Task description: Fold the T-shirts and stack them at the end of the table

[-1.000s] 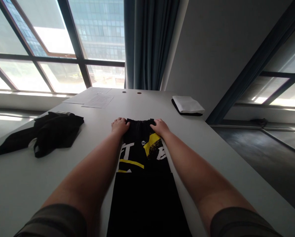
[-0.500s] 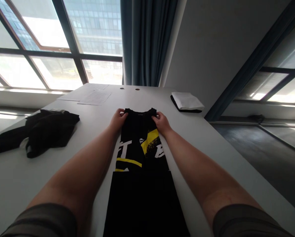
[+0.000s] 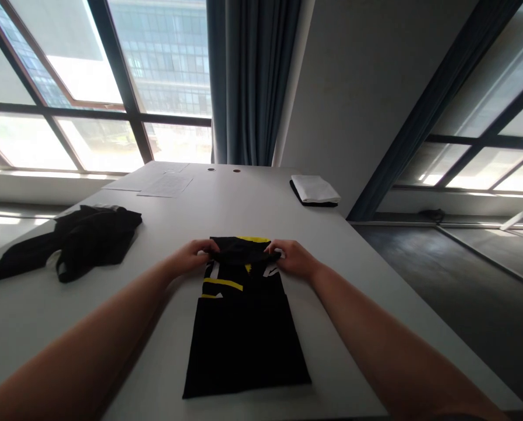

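Observation:
A black T-shirt (image 3: 248, 339) with yellow and white print lies in a long narrow fold on the white table, straight in front of me. Its far, collar end is lifted and bent back toward me over the printed part. My left hand (image 3: 198, 252) pinches the left corner of that end. At the right corner, my right hand (image 3: 291, 257) is closed on the cloth the same way. The near part of the shirt lies flat, plain black, with a straight bottom edge.
On the left of the white table (image 3: 156, 345) lies a crumpled black garment (image 3: 97, 234). Paper sheets (image 3: 167, 183) are at the far left, and a folded white cloth (image 3: 316, 189) rests on a black one at the far right. A blue curtain (image 3: 252, 82) hangs behind.
Both hands have drawn the shirt's collar end up and toward me, folding it over the print. More of the shirt's near edge has come into view.

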Demonstrator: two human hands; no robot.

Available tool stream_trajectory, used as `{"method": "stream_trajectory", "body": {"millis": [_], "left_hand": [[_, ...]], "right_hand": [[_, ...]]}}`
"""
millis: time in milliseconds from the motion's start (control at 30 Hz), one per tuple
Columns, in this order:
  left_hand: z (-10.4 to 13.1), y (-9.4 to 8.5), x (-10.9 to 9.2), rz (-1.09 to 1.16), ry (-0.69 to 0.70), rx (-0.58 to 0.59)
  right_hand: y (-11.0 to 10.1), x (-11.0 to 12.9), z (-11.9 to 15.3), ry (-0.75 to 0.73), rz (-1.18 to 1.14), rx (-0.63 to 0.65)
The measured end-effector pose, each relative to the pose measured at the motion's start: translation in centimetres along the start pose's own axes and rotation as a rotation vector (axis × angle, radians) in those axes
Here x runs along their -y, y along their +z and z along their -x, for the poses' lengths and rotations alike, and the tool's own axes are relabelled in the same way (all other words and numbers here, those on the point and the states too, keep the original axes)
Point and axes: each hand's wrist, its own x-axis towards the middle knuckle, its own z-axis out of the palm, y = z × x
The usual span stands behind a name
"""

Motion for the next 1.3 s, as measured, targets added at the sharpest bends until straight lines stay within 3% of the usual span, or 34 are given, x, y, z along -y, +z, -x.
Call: {"method": "stream_trajectory", "body": {"millis": [67,133,267,400,467,567,667,833,1167,1300], "left_hand": [[1.0,0.0,-0.7,-0.110,0.030,0.158],[1.3,0.0,-1.5,-0.179,0.052,0.200],[0.6,1.2,-2.8,-0.440,0.006,-0.023],[-0.9,4.0,-3.1,-0.633,0.081,-0.194],[-1.7,5.3,-2.4,-0.687,0.079,-0.153],[-2.3,6.4,-0.8,-0.772,0.060,0.053],[-2.1,5.9,0.4,-0.802,0.096,0.175],[-0.9,4.0,0.8,-0.709,0.147,0.246],[-0.9,3.8,1.5,-0.696,0.103,0.162],[-0.9,3.9,1.3,-0.687,-0.011,0.083]], "right_hand": [[-0.3,0.6,1.2,-0.071,0.065,0.094],[-0.5,0.7,1.5,-0.128,0.128,0.132],[-0.3,0.6,0.8,-0.157,0.192,0.036],[1.3,0.9,-0.4,-0.149,0.223,-0.082],[2.3,0.9,-0.8,-0.137,0.237,-0.001],[3.3,0.1,-1.1,-0.079,0.243,0.175],[3.4,-0.8,-1.0,-0.034,0.249,0.262],[2.8,-1.4,-0.6,-0.016,0.214,0.256],[2.6,-0.9,-0.5,-0.007,0.210,0.239],[2.7,-0.8,-0.5,0.008,0.246,0.222]]}}
